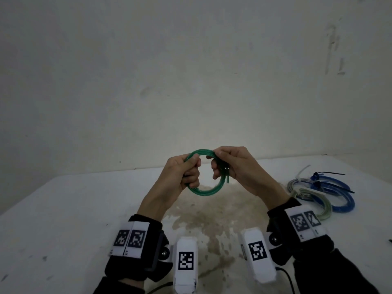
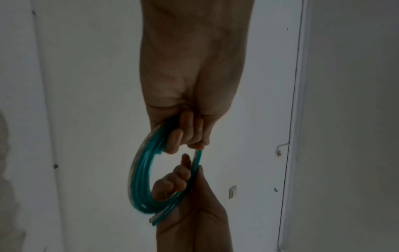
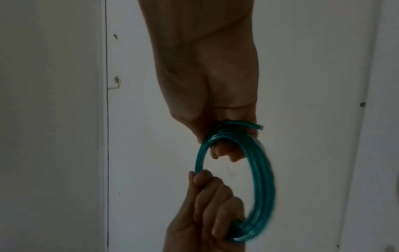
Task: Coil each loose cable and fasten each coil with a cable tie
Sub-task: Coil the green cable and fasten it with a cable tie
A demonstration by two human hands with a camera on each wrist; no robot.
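Between two raised hands, above a white table [image 1: 63, 209], hangs a green cable coil [image 1: 209, 190]. The left hand [image 1: 180, 177] curls its fingers around the coil's left side; the right hand [image 1: 235, 168] pinches the right side, where a cable end seems to stick out. Right of the fingers lie tied blue coils [image 1: 337, 194].

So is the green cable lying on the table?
No, the green cable is held up in the air above the table, gripped by the left hand and the right hand.
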